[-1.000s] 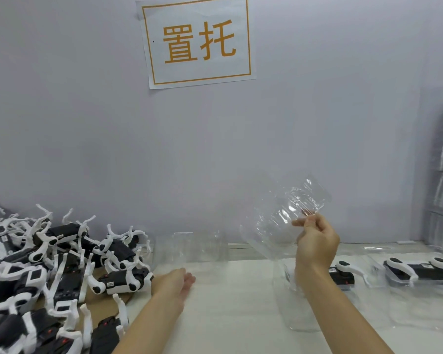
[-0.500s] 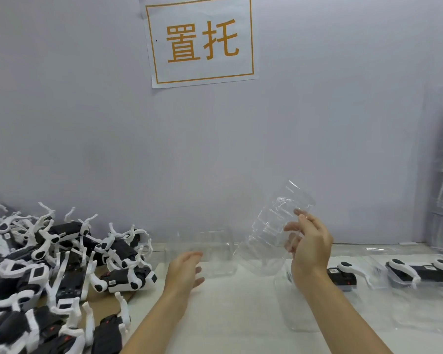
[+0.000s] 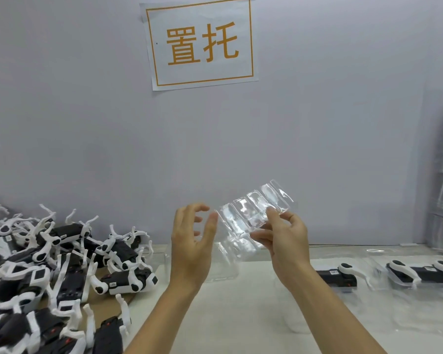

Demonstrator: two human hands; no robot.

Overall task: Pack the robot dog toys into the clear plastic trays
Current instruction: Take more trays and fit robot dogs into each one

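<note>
A heap of black-and-white robot dog toys (image 3: 62, 267) is seen nearest, at the left of the table (image 3: 241, 302). Above the table a clear plastic tray (image 3: 251, 213) is pinched by the right hand (image 3: 284, 241); the left hand (image 3: 192, 241) is held just beside it, fingers spread. Packed trays (image 3: 420, 274) lie far right.

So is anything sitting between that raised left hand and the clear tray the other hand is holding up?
Nothing visible. The left hand is raised with fingers spread just left of the clear tray, which the right hand pinches in the air. Only a narrow open gap lies between them; the robot dog toys lie piled lower left.
</note>
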